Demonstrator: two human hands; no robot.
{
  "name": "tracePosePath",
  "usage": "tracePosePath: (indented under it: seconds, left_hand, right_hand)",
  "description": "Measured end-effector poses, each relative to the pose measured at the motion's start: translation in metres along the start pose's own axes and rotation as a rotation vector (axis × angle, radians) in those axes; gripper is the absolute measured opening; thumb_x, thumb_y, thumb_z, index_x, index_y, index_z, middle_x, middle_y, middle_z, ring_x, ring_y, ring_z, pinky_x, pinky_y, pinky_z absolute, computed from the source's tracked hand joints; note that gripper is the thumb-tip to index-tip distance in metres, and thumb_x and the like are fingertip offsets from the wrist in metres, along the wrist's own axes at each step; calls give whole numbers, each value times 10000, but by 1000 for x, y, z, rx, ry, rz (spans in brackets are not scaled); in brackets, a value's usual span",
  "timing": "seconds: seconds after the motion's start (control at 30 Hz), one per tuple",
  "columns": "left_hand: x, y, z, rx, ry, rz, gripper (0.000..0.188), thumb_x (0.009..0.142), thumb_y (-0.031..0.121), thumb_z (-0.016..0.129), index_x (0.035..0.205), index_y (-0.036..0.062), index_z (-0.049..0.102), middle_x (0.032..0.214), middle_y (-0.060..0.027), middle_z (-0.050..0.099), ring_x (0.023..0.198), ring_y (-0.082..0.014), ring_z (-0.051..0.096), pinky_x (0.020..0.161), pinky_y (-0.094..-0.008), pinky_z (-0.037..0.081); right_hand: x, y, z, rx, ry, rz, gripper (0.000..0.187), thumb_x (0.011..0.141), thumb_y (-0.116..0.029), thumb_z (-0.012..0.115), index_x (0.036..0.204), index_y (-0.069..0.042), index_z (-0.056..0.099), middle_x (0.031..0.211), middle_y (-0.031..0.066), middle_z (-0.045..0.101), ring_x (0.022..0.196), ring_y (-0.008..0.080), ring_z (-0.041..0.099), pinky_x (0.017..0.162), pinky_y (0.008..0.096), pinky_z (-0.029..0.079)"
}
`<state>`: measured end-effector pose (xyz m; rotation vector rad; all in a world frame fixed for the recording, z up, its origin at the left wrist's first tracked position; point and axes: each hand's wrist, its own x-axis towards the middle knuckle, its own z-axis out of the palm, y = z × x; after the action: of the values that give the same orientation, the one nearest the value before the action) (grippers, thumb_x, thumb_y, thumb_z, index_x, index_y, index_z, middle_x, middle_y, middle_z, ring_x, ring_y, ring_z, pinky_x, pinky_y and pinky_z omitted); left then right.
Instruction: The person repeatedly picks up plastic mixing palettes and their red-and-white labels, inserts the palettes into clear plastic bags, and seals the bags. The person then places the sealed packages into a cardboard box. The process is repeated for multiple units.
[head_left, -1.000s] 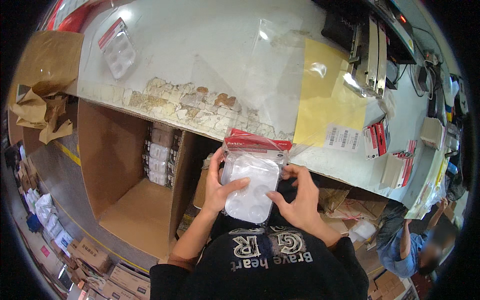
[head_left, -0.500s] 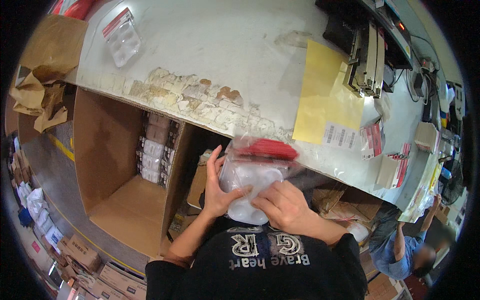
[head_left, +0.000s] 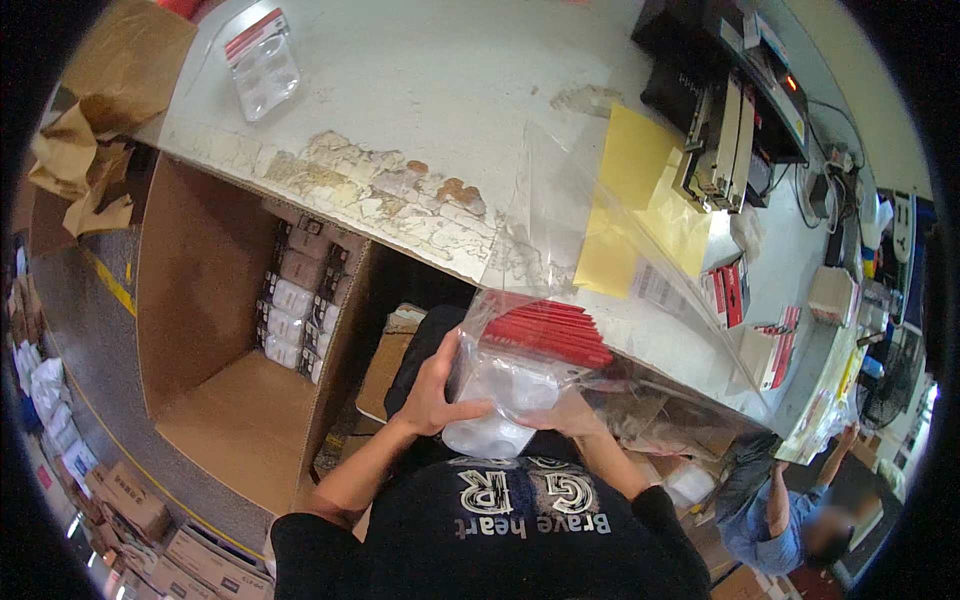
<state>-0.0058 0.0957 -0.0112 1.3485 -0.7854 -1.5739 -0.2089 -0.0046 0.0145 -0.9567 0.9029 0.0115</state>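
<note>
A stack of clear blister packs [head_left: 490, 430] with red header cards [head_left: 548, 335] stands tilted in front of my body, just off the worktable's near edge. My left hand [head_left: 432, 400] grips its left side, thumb across the front and fingers behind. On the other side my right hand [head_left: 572, 410] holds the stack's right edge, seen through clear film; its fingertips are partly hidden. A large clear plastic bag [head_left: 560, 190] spreads from the stack up over the table edge and to the right.
One blister pack [head_left: 264, 75] lies at the table's far left. An open carton [head_left: 215, 410] with packed goods stands at left. Yellow sheets [head_left: 635, 165], a black-and-metal machine [head_left: 725, 140] and header card stacks [head_left: 768, 355] sit on the right. A person in blue [head_left: 770, 520] is at lower right.
The clear bag has opened out upward and to the right over the table edge. My right hand has gone from the stack's front to its right side, behind film.
</note>
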Motion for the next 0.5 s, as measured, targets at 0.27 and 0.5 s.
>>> tracePosePath:
  seconds: [0.27, 0.5]
  left_hand:
    - [-44, 11, -2, 427, -89, -249, 1240, 580, 545, 839, 1430, -71, 180, 1402, -277, 346, 1325, -334, 367, 1105, -377, 286]
    - [45, 59, 35, -639, 357, 513, 1120, 548, 236, 906, 1376, -37, 203, 1418, -228, 335, 1342, -286, 335, 1126, -413, 254]
  right_hand:
    - [-4, 42, 11, 315, 304, 8, 915, 551, -211, 889, 1332, -48, 442, 1272, 144, 527, 1193, 280, 492, 1018, 403, 404]
    - [42, 12, -11, 597, 180, -557, 827, 641, -285, 683, 1351, -8, 360, 1256, 189, 507, 1157, 343, 517, 1007, 465, 417]
